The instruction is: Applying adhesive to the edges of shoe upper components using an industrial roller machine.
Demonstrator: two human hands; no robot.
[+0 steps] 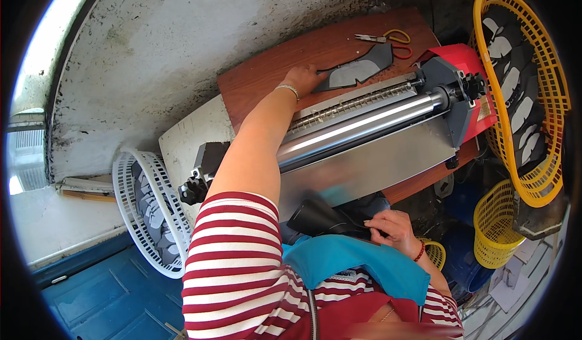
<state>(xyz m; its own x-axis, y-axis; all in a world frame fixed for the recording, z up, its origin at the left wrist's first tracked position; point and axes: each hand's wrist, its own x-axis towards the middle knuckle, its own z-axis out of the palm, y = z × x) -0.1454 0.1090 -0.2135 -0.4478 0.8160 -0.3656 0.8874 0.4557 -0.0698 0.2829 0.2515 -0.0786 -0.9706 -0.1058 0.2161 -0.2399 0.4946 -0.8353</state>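
Observation:
My left hand (pixel 305 79) reaches across the roller machine (pixel 364 124) to the wooden board behind it. Its fingers are closed on the left end of a flat dark grey cut piece (pixel 381 57), which has a lighter grey patch on its face. Down by my lap, my right hand (pixel 394 229) has its fingers pinched together at the edge of a black cut piece (pixel 316 217). More dark material lies around that piece, partly hidden by the turquoise cloth (pixel 357 261) over my front.
Scissors (pixel 397 41) with yellow and red handles lie on the wooden board (pixel 260 79). A yellow basket (pixel 494 85) of grey pieces stands at the right, a white basket (pixel 124 182) of similar pieces at the left. Another yellow basket (pixel 494 225) sits lower right. A stained wall rises behind.

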